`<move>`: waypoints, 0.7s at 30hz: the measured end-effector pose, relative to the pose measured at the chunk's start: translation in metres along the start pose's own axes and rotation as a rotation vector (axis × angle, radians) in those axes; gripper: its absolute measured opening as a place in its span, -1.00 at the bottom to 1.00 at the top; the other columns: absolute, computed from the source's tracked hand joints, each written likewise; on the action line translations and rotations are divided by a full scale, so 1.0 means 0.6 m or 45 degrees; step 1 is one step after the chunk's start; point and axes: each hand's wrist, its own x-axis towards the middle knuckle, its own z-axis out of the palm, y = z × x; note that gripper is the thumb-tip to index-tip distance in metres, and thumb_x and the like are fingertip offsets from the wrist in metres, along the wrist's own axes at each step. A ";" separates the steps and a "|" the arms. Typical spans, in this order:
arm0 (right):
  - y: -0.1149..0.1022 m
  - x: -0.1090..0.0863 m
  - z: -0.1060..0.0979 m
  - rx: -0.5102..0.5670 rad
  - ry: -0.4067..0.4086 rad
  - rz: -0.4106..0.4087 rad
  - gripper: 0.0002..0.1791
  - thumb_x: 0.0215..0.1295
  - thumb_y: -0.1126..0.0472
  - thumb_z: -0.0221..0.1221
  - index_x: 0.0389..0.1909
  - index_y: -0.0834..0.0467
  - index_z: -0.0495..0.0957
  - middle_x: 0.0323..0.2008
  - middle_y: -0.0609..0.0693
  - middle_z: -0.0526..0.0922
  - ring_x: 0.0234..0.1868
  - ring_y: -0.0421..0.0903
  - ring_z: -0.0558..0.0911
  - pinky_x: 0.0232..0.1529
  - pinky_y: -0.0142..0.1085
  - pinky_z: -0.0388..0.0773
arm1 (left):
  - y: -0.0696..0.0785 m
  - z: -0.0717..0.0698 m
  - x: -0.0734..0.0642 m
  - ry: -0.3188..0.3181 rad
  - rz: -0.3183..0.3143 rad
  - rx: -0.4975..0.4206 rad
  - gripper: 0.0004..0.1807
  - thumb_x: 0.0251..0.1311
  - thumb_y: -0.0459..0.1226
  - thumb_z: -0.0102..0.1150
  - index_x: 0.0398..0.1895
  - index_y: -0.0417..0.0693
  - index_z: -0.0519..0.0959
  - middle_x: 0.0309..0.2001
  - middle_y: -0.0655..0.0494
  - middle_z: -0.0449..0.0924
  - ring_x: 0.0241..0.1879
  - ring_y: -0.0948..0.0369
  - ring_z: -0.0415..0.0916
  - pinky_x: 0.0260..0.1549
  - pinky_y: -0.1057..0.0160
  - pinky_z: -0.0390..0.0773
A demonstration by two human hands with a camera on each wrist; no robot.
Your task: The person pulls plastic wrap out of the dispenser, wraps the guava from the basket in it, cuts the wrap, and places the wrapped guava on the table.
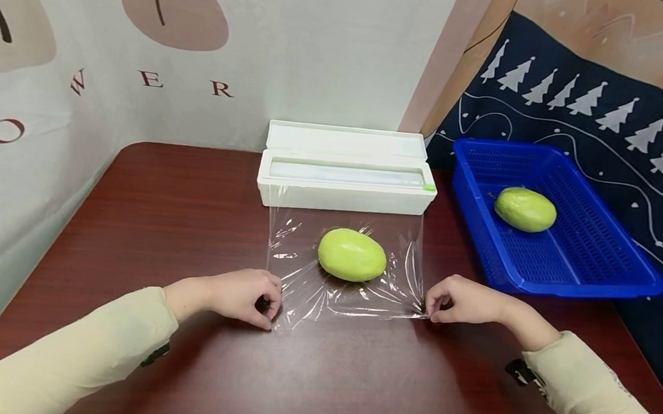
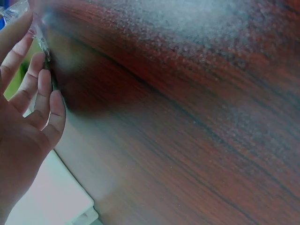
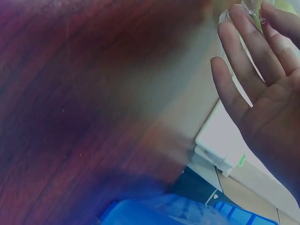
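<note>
A sheet of clear plastic wrap (image 1: 302, 295) stretches from a white dispenser box (image 1: 343, 200) toward the person, with creases running across it. On the sheet lies a yellow-green oval melon (image 1: 352, 255). My left hand (image 1: 247, 296) pinches the sheet's near left corner between thumb and fingertips. At the near right corner, my right hand (image 1: 466, 300) pinches the wrap the same way. In the left wrist view, bunched film (image 2: 40, 35) shows at the fingertips of the left hand (image 2: 28, 112). Film also gathers at the thumb of the right hand (image 3: 267, 79) in the right wrist view.
A blue plastic basket (image 1: 580, 290) stands at the right of the brown table (image 1: 192, 223), with a second yellow-green melon (image 1: 525, 209) inside. The dispenser's lid (image 1: 346, 140) is raised at the back, and a small green piece (image 1: 428, 187) sits at its right end.
</note>
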 end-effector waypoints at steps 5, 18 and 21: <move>-0.002 -0.004 -0.010 -0.025 0.010 -0.005 -0.91 0.06 0.38 0.22 -0.51 0.12 0.59 -0.53 -0.23 0.60 -0.40 -0.45 0.51 -0.31 -0.35 0.58 | -0.002 -0.005 0.000 -0.002 0.016 -0.059 -0.84 -0.06 -0.25 0.32 -0.64 0.11 0.52 -0.48 0.38 0.42 -0.39 0.44 0.36 -0.30 0.47 0.42; -0.013 -0.009 -0.045 -0.050 0.101 -0.053 -0.89 0.10 0.38 0.22 -0.51 0.10 0.59 -0.51 -0.20 0.61 -0.38 -0.42 0.51 -0.27 -0.32 0.60 | 0.006 -0.022 0.003 0.083 -0.066 -0.177 -0.71 0.04 -0.37 0.08 -0.71 -0.01 0.24 -0.61 0.23 0.24 -0.52 0.39 0.21 -0.49 0.48 0.24; -0.015 -0.010 -0.052 -0.054 0.129 -0.047 -0.88 0.10 0.38 0.22 -0.51 0.10 0.58 -0.50 -0.19 0.62 -0.38 -0.42 0.52 -0.27 -0.36 0.59 | 0.005 -0.022 0.005 0.118 -0.038 -0.149 -0.63 0.14 -0.29 0.11 -0.73 0.01 0.21 -0.63 0.24 0.19 -0.55 0.43 0.16 -0.51 0.48 0.22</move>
